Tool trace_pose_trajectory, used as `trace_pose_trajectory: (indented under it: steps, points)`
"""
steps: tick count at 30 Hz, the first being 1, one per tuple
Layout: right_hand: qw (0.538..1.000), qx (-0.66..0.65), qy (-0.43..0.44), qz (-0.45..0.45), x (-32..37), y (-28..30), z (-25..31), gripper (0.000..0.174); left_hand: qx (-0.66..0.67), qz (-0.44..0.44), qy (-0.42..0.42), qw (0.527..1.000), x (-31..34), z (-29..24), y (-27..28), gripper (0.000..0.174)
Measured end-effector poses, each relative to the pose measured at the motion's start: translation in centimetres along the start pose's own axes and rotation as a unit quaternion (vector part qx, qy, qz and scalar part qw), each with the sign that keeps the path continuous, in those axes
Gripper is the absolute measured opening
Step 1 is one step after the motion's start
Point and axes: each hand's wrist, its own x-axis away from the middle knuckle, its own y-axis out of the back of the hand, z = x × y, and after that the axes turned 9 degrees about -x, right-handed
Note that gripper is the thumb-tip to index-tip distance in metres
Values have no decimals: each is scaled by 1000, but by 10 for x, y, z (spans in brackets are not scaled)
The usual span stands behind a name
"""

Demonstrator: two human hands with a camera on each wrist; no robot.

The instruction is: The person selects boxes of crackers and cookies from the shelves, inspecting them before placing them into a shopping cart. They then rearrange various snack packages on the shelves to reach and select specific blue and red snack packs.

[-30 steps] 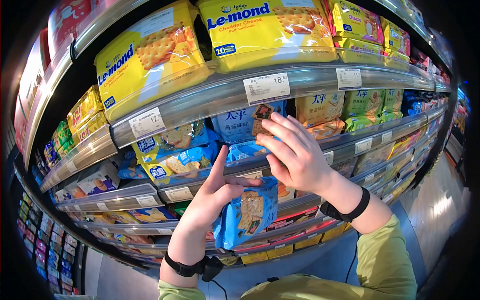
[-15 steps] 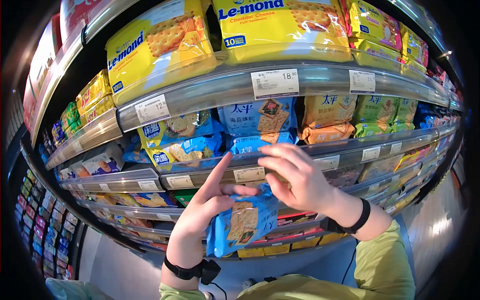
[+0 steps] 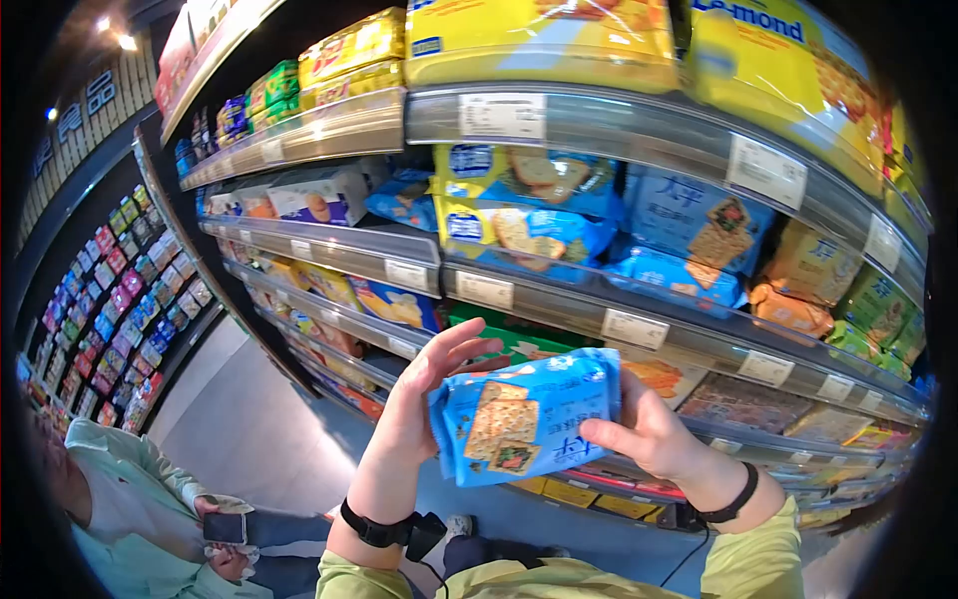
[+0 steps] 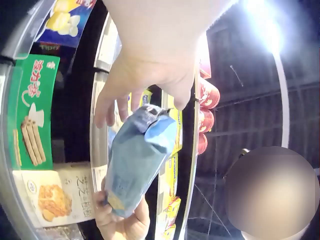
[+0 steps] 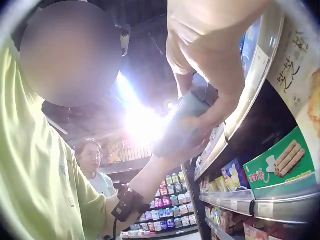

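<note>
My right hand [image 3: 651, 431] holds a blue cracker packet [image 3: 534, 414] by its right end, the thumb on the printed front and the fingers behind. Crackers are pictured on that face, which is turned up toward the head camera. At the packet's other end is my left hand [image 3: 419, 379], its fingers extended and loosely bent behind the upper edge. The left wrist view shows the left hand [image 4: 150, 70] with spread fingers around the packet's crimped end, not closed on it. In the right wrist view, the right hand [image 5: 215, 75] wraps the packet, which is dim against the glare.
A shelf of snacks curves across the front, with matching blue packets [image 3: 694, 230] behind a clear lip. Large yellow cracker bags [image 3: 539, 50] stand above. A person in a light green top [image 3: 150, 509] stands close at left, holding a phone [image 3: 225, 528].
The view has swung left, bringing another person into sight. My right hand has come down from the shelf front and taken the packet's right end; the left fingers have loosened from it.
</note>
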Motion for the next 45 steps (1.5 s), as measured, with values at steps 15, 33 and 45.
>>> trace_pose_trajectory:
  steps: [15, 33, 45]
  points:
    - [923, 346, 156, -66, -149, -123, -24, 50, -65, 4, -50, 997, 1, -74, 207, 53]
    - [565, 816, -59, -108, -371, -108, 11, 88, -10, 26, -28, 999, -11, -90, 325, 59]
    - [711, 687, -85, -124, -356, -122, 51, 45, -7, 65, -27, 998, -26, -93, 326, 58]
